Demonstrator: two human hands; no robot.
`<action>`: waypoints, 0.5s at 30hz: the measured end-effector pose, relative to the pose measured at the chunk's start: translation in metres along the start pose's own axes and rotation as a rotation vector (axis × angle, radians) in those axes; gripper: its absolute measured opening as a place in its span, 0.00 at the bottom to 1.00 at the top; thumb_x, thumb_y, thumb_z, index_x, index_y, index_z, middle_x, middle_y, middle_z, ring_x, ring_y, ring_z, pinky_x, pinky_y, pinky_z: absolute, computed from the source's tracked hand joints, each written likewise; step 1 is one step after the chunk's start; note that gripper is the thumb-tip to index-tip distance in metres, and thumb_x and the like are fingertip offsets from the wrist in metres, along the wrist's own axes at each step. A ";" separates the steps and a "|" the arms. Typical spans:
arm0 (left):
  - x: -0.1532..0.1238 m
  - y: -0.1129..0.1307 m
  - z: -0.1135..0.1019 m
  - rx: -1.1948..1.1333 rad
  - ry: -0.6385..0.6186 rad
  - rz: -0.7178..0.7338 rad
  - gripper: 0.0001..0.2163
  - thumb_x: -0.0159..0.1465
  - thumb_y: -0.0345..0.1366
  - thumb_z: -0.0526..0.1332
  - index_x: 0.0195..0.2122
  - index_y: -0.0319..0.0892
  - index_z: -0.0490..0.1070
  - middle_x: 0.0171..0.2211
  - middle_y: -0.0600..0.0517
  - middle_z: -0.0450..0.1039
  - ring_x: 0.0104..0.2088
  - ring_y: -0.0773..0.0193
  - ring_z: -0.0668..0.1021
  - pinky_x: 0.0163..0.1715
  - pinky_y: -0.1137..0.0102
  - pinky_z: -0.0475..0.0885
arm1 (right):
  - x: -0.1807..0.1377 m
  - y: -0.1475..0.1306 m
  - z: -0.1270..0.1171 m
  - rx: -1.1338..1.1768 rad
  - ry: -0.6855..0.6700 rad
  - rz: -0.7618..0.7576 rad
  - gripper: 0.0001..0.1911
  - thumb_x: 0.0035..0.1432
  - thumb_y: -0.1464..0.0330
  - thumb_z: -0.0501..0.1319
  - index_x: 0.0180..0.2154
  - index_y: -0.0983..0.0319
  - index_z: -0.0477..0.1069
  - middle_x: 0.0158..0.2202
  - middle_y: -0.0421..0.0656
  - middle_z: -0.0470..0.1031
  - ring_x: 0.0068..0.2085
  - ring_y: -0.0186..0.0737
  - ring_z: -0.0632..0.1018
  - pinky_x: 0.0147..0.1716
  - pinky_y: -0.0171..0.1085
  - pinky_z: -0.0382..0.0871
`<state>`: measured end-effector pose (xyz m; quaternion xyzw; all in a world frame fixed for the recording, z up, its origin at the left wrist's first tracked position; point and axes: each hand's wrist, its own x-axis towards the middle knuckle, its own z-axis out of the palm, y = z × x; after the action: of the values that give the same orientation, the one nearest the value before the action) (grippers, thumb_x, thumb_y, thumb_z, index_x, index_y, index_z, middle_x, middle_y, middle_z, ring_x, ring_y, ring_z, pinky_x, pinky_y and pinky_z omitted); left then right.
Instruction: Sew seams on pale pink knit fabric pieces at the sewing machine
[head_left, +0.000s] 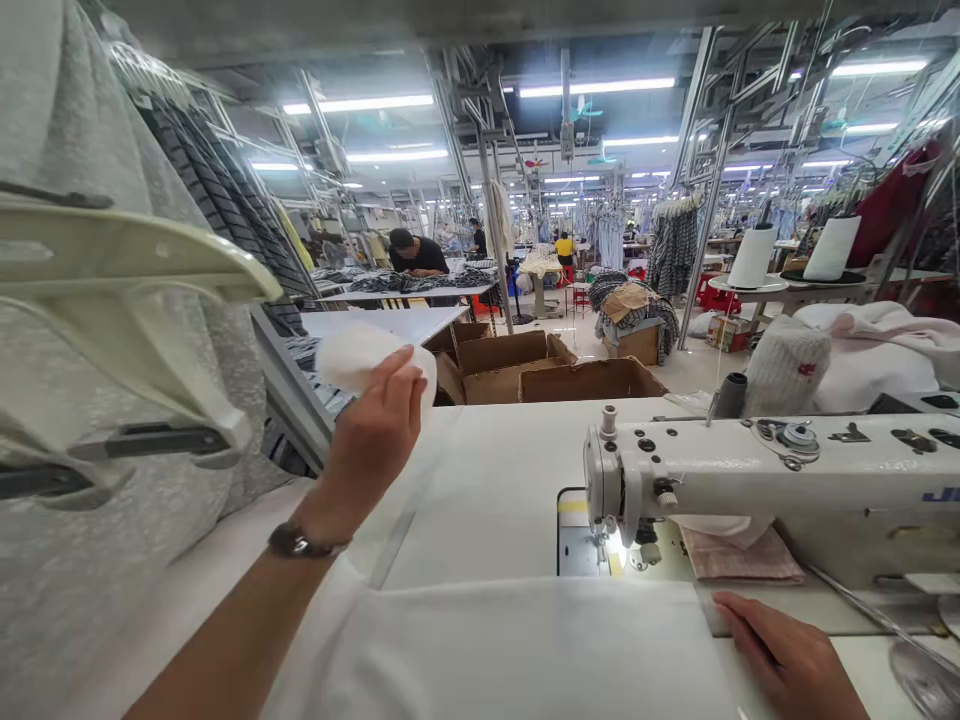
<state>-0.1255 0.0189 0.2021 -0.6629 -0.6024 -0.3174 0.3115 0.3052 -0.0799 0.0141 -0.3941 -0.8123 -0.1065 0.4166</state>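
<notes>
Left hand [373, 432] pinches a soft white oval pad [367, 358] in the air; right hand [780, 656] lies flat, fingers together, beside a white fabric sheet [525, 650], near a white industrial sewing machine [712, 470].

The sewing machine [750, 470] was glossy painted metal, the white cloth [517, 650] smooth and matt (the pad [360, 355] looked spongier), the cardboard boxes [510, 365] rough, matt brown paperboard.
</notes>
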 end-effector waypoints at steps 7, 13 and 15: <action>-0.061 0.082 -0.105 0.204 -0.062 0.468 0.13 0.71 0.35 0.48 0.33 0.45 0.69 0.24 0.53 0.71 0.30 0.57 0.75 0.38 0.60 0.70 | 0.052 -0.099 -0.011 0.377 -0.105 0.161 0.13 0.67 0.58 0.56 0.46 0.59 0.70 0.33 0.41 0.80 0.32 0.34 0.81 0.31 0.26 0.75; -0.105 0.115 -0.115 -0.392 -0.252 0.637 0.17 0.68 0.22 0.43 0.29 0.43 0.66 0.20 0.57 0.68 0.23 0.67 0.72 0.48 0.65 0.70 | 0.059 -0.167 0.010 0.516 -0.248 0.136 0.21 0.63 0.57 0.56 0.53 0.61 0.64 0.41 0.47 0.79 0.38 0.42 0.81 0.35 0.35 0.76; -0.114 0.105 -0.113 -0.504 -0.334 0.589 0.15 0.72 0.29 0.45 0.29 0.44 0.65 0.19 0.59 0.67 0.19 0.69 0.71 0.30 0.75 0.70 | 0.049 -0.165 0.009 0.496 -0.365 0.150 0.12 0.59 0.70 0.56 0.46 0.59 0.69 0.36 0.41 0.79 0.34 0.39 0.80 0.31 0.33 0.74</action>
<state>-0.0347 -0.1478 0.1765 -0.9046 -0.3328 -0.2401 0.1152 0.1627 -0.1588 0.0713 -0.3520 -0.8434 0.1983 0.3541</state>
